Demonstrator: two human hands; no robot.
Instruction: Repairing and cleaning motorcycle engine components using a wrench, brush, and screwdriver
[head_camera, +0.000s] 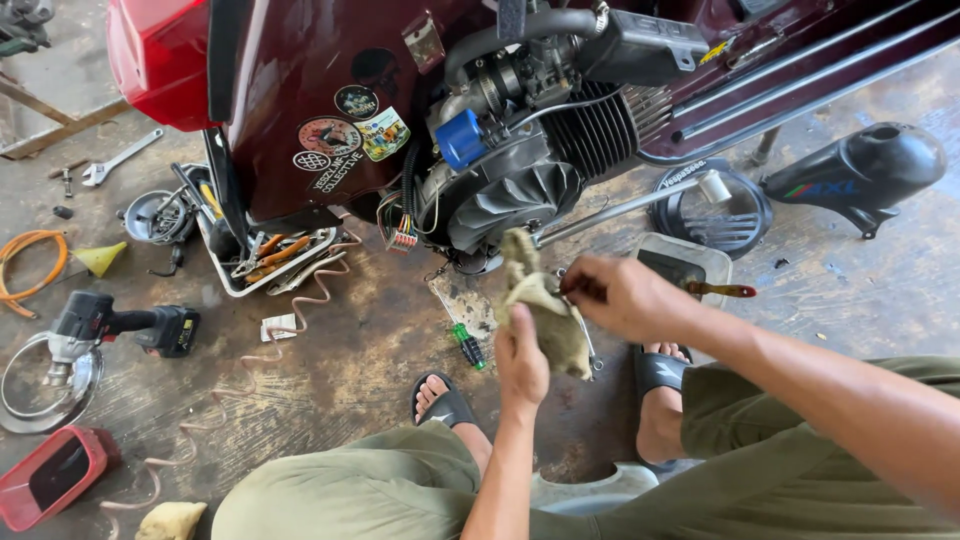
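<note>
Right now your left hand (522, 362) is clamped on a crumpled, dirty tan cloth rag (545, 310), fingers wrapped round its lower part. Your right hand (612, 296) is closed too, pinching something small and dark against the rag's right edge; what that piece is, you cannot tell from this view. The two hands sit close together, almost touching through the cloth.

The rag stands roughly upright, its long axis running from your left hand up toward the dark finned engine (545, 165) of the maroon scooter body (290, 90). Its top corner reaches just under the grey fan housing (510, 200). So the cloth lies straight ahead of you, between your knees and the engine, and the left hand is the nearer one to its bulk, the right only at its edge.

A green-handled screwdriver (468, 347) lies on the floor just left of your left hand, near your sandalled left foot (443, 400). A yellow-handled brush (722, 290) rests on a clear plastic tub (690, 255) just beyond your right wrist.

The surface is a stained, worn concrete floor (340, 380). Well off to the left lie a black cordless drill (120, 325), an orange hose (30, 265), a silver wrench (120, 158) and a white tray of tools (270, 262); a black plastic cover (860, 175) sits far right.
</note>
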